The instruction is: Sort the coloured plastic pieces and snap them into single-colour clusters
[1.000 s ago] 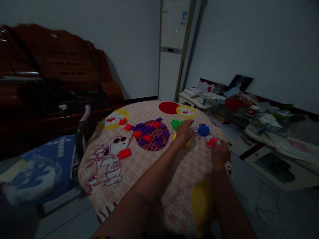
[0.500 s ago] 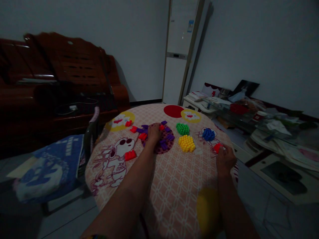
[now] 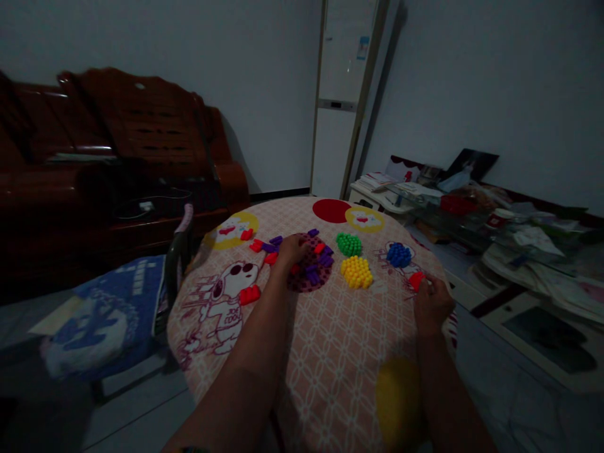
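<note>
My left hand [image 3: 291,250] hovers low over a scatter of purple blocks [image 3: 312,274] and red ones near the table's middle. Its fingers look bent and slightly apart, with nothing visible between them, though the dim light blurs them. A red block [image 3: 319,248] lies just right of its fingertips. At the table's right side, my right hand [image 3: 433,301] pinches a red piece [image 3: 417,281] between thumb and fingers. Just beyond that hand sits a blue cluster of knobby beads [image 3: 399,255]. Between the hands are a yellow cluster [image 3: 357,272] and a green cluster [image 3: 349,244].
A patterned cloth [image 3: 325,352] covers the round table. More red blocks [image 3: 250,294] lie at its left. A chair with a blue cover [image 3: 113,308] stands left, a wooden sofa [image 3: 141,126] behind it. A cluttered cabinet [image 3: 472,220] borders the right.
My left hand has drawn back slightly left, and a red block beside it now lies farther right among the purple ones. The right hand still holds its red piece. The view has shifted a little.
</note>
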A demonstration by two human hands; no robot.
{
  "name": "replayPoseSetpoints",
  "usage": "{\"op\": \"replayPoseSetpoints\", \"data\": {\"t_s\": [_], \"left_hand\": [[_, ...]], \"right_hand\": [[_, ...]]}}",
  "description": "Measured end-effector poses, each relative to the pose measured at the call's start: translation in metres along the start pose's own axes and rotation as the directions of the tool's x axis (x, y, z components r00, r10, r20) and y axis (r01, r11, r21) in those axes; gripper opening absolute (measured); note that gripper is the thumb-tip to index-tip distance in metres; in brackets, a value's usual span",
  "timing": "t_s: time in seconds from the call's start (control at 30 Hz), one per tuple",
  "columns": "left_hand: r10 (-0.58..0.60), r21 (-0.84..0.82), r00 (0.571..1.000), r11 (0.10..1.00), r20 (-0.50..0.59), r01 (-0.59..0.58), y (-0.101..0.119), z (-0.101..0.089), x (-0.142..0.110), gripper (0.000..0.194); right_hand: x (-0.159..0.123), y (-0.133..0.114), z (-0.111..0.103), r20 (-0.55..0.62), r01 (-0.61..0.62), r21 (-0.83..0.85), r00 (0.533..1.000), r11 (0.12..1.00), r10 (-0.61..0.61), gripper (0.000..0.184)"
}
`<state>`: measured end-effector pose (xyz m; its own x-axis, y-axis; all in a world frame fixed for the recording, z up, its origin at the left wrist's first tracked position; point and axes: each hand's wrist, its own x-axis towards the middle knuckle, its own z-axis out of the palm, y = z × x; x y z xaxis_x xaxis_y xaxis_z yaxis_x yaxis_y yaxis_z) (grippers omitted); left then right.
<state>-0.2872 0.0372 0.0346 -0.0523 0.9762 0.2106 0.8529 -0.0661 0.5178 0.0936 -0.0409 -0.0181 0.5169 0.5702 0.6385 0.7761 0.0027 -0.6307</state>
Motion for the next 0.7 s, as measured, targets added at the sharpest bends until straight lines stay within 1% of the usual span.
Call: {"op": "replayPoseSetpoints", "data": {"t_s": [0.07,0.13,0.17,0.23,0.3,0.37,0.4,0.43,0.53,0.6,0.7], "left_hand": [[-0.021,-0.046,0.998,0.999,-0.064,0.018,0.000,-0.007,-0.001,0.031],[-0.100,-0.056,0.985,0.994,-0.141,0.093,-0.003,-0.015,0.000,0.033],[-0.152,-0.051,0.970,0.988,-0.188,0.145,-0.007,-0.019,0.002,0.034],[-0.242,-0.033,0.931,0.970,-0.275,0.242,-0.020,-0.029,0.007,0.033],[-0.299,-0.010,0.888,0.949,-0.350,0.315,-0.038,-0.039,0.015,0.030],[-0.338,0.018,0.857,0.927,-0.390,0.374,-0.060,-0.049,0.023,0.028],[-0.355,0.038,0.850,0.916,-0.389,0.399,-0.071,-0.053,0.026,0.030],[-0.371,0.069,0.854,0.904,-0.364,0.422,-0.082,-0.056,0.029,0.035],[-0.418,0.183,0.887,0.873,-0.197,0.452,-0.107,-0.061,0.033,0.043],[-0.434,0.226,0.892,0.863,-0.127,0.452,-0.115,-0.060,0.033,0.043],[-0.415,0.237,0.903,0.872,-0.109,0.429,-0.114,-0.057,0.030,0.041]], "right_hand": [[0.000,0.002,0.000,-0.003,0.003,0.002,1.000,1.000,-0.003,0.047],[0.000,0.004,0.000,-0.005,0.004,0.008,1.000,1.000,-0.004,0.046],[0.000,0.005,0.001,-0.005,0.005,0.012,1.000,1.000,-0.005,0.046],[0.000,0.005,0.001,-0.005,0.004,0.019,1.000,1.000,-0.004,0.045],[0.000,0.005,0.001,0.002,0.002,0.030,1.000,1.000,-0.002,0.044],[0.000,0.005,0.001,0.003,0.000,0.033,1.000,0.999,0.000,0.043],[0.000,0.005,0.002,0.004,0.006,0.032,1.000,0.999,-0.006,0.043],[0.001,0.006,0.002,0.003,0.016,0.028,1.000,0.999,-0.016,0.043],[0.001,0.008,0.004,0.003,0.040,0.018,0.999,0.999,-0.040,0.042],[0.002,0.009,0.005,0.003,0.035,0.020,0.999,0.999,-0.035,0.041],[0.002,0.008,0.005,0.006,0.024,0.017,1.000,1.000,-0.024,0.041]]}}
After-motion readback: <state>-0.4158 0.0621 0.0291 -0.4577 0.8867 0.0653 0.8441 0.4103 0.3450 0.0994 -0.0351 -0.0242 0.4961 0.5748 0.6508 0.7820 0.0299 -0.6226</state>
